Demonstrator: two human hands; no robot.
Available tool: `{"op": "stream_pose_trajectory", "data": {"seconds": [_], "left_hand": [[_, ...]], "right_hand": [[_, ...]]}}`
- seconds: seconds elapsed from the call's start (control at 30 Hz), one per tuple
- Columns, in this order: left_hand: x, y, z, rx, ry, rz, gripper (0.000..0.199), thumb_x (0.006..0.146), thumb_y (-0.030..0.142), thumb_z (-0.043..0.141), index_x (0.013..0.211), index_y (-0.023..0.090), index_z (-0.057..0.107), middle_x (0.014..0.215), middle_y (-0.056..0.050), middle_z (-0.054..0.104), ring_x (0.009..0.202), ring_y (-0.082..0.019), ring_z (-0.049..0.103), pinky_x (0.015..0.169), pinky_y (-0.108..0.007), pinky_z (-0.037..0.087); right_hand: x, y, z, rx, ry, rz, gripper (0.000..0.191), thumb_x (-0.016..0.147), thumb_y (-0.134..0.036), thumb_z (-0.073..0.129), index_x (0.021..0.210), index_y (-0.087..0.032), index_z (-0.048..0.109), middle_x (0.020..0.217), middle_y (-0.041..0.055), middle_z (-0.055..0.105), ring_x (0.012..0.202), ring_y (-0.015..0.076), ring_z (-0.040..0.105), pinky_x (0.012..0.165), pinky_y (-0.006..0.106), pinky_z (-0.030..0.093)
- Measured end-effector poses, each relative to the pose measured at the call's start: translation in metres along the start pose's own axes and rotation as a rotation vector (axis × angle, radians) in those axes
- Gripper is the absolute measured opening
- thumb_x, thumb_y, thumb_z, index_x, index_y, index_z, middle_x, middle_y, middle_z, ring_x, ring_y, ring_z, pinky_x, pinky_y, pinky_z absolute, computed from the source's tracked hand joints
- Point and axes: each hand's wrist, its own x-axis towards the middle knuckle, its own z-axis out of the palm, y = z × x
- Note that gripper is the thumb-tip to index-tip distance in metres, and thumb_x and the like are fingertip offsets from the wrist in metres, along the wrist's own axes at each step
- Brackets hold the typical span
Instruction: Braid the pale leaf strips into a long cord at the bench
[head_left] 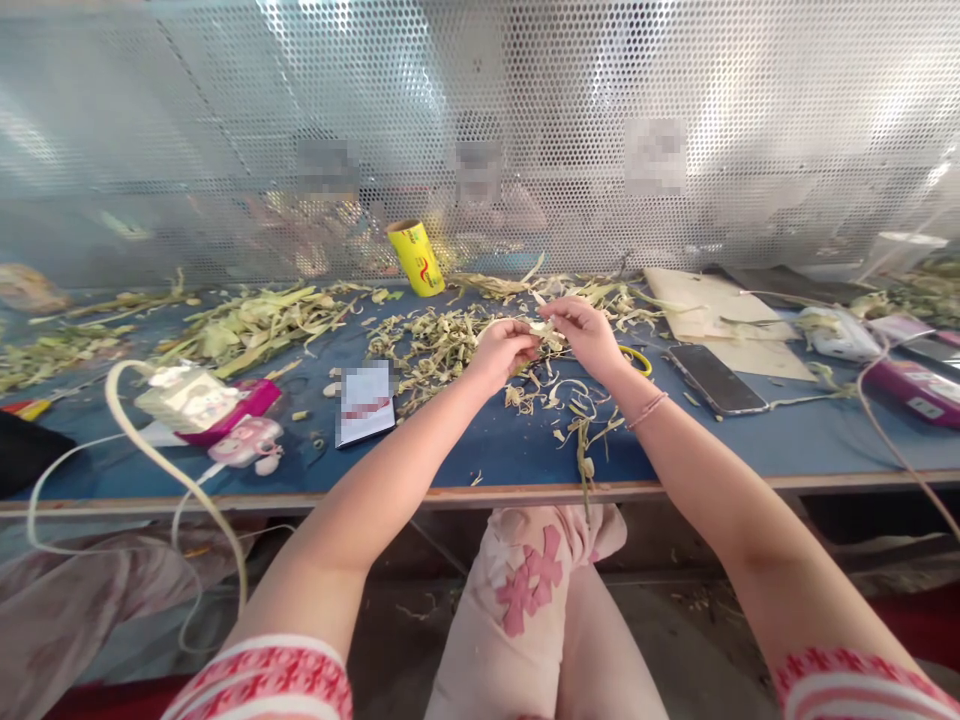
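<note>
In the head view both hands meet over the middle of the table. My left hand (502, 353) is closed, its thumb and fingers pinching one end of a pale plant piece (544, 329). At the other side my right hand (583, 333) pinches the same piece between thumb and fingertips. Its exact kind is too small to tell. Just below and left of the hands lies a heap of curled greenish plant scraps (429, 342). A yellow ring-like handle (640, 360) shows partly behind my right wrist.
A yellow cardboard tube (416, 260) stands tilted at the back by a perforated metal panel (487, 90). Long plant strips (259, 322) lie to the left. Phones (718, 379), a small screen device (365, 402), a pink power bank-like box (217, 402) and looping cables surround the work area.
</note>
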Motion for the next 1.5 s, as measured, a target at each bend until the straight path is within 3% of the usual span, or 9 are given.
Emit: {"op": "stream_pose_trajectory", "data": {"seconds": [0.13,0.37,0.67,0.83,1.03,1.17,1.27,1.37,1.5], "left_hand": [[0.004,-0.004,-0.001,0.061,0.004,-0.003,0.014,0.061,0.005,0.06,0.071,0.013,0.059,0.055,0.003,0.057,0.045,-0.004,0.049,0.054,-0.022,0.045],[0.013,-0.017,-0.01,0.257,-0.021,0.142,0.022,0.062,0.01,0.059,0.082,0.015,0.065,0.053,0.006,0.05,0.048,-0.006,0.049,0.053,-0.021,0.042],[0.013,-0.018,-0.009,0.295,0.027,0.071,0.021,0.062,0.007,0.058,0.081,0.016,0.06,0.057,0.004,0.055,0.046,-0.007,0.051,0.053,-0.024,0.044],[0.012,-0.018,-0.009,0.262,0.006,0.021,0.013,0.062,0.006,0.058,0.072,0.015,0.059,0.058,0.002,0.057,0.046,-0.008,0.052,0.056,-0.026,0.047],[0.008,-0.013,-0.006,0.26,-0.005,-0.04,0.012,0.065,0.005,0.055,0.071,0.014,0.058,0.059,0.002,0.057,0.047,-0.006,0.05,0.057,-0.025,0.049],[0.003,-0.009,-0.002,0.304,-0.041,-0.061,0.008,0.069,0.008,0.054,0.072,0.015,0.055,0.063,0.001,0.06,0.051,-0.007,0.054,0.056,-0.022,0.048],[0.0,-0.006,0.0,0.324,-0.056,-0.073,0.007,0.071,0.009,0.053,0.071,0.015,0.053,0.066,0.0,0.062,0.054,-0.007,0.056,0.06,-0.023,0.049],[-0.001,-0.005,0.001,0.371,-0.055,-0.071,0.007,0.071,0.008,0.052,0.07,0.015,0.053,0.066,-0.001,0.063,0.055,-0.008,0.055,0.061,-0.023,0.049],[-0.001,-0.006,0.001,0.418,-0.073,-0.054,0.006,0.07,0.01,0.053,0.068,0.015,0.054,0.066,-0.001,0.063,0.055,-0.008,0.055,0.06,-0.024,0.048]], "right_hand": [[0.0,0.0,0.0,0.001,-0.016,0.002,0.028,0.081,-0.015,0.047,0.092,-0.025,0.072,0.102,0.0048,0.066,0.101,0.0198,0.058,0.094,0.041,0.044],[0.001,0.006,0.0,0.017,-0.025,0.015,0.032,0.08,-0.015,0.046,0.095,-0.027,0.072,0.105,0.0038,0.065,0.105,0.0196,0.055,0.097,0.04,0.041],[-0.003,0.016,0.009,0.351,0.01,0.316,0.031,0.081,-0.034,0.048,0.106,-0.026,0.063,0.114,0.0017,0.061,0.084,0.0133,0.056,0.072,0.028,0.049],[-0.002,0.016,0.009,0.423,0.049,0.374,0.038,0.076,-0.031,0.053,0.114,-0.029,0.053,0.117,0.0019,0.059,0.082,0.0115,0.056,0.07,0.026,0.049],[-0.001,0.018,0.013,0.575,0.157,0.45,0.031,0.069,-0.024,0.062,0.098,-0.025,0.054,0.094,-0.0002,0.059,0.08,0.0098,0.057,0.074,0.025,0.049],[-0.001,0.015,0.014,0.624,0.219,0.477,0.026,0.062,-0.025,0.071,0.082,-0.022,0.055,0.071,-0.0045,0.051,0.066,0.0073,0.051,0.065,0.022,0.045],[-0.002,0.012,0.014,0.651,0.185,0.483,0.027,0.058,-0.029,0.074,0.073,-0.02,0.053,0.067,-0.0047,0.049,0.06,0.0059,0.046,0.058,0.02,0.04],[-0.003,0.013,0.014,0.57,0.154,0.487,0.026,0.061,-0.034,0.073,0.072,-0.019,0.054,0.063,-0.005,0.046,0.055,0.0056,0.04,0.052,0.021,0.034],[-0.004,0.019,0.017,0.292,0.161,0.447,0.023,0.074,-0.041,0.062,0.072,-0.019,0.056,0.058,-0.0047,0.043,0.053,0.0078,0.037,0.051,0.023,0.031]]}}
